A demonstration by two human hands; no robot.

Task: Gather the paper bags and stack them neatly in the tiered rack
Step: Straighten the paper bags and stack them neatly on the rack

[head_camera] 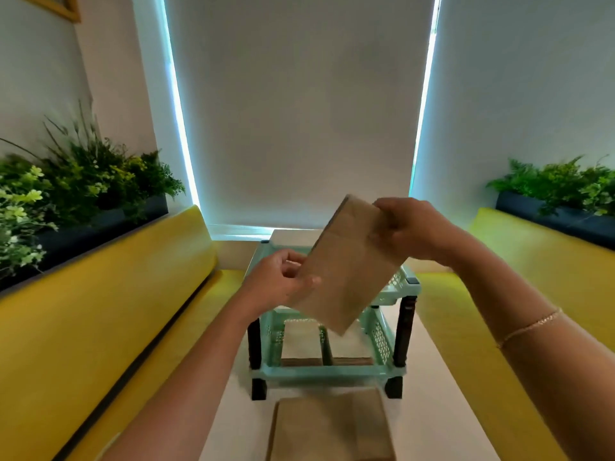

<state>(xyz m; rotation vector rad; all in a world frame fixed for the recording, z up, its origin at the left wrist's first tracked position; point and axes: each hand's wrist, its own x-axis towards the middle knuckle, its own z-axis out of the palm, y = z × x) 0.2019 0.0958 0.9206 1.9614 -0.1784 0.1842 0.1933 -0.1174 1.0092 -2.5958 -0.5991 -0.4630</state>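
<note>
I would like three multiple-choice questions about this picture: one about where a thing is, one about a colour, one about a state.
1. Where does the loose pile of paper bags lie?
A. On the table in front of the rack
B. On the left bench
C. On the rack's top tier

2. What colour are the trays of the tiered rack?
A. Yellow
B. Mint green
C. Red

3. How is the raised paper bag held?
A. Left hand only
B. Both hands
C. It lies flat in the rack

Answers:
1. A, the pile lies on the table on the near side of the rack's feet.
2. B, the trays are pale green with dark posts.
3. B, the left hand and right hand grip opposite edges.
</note>
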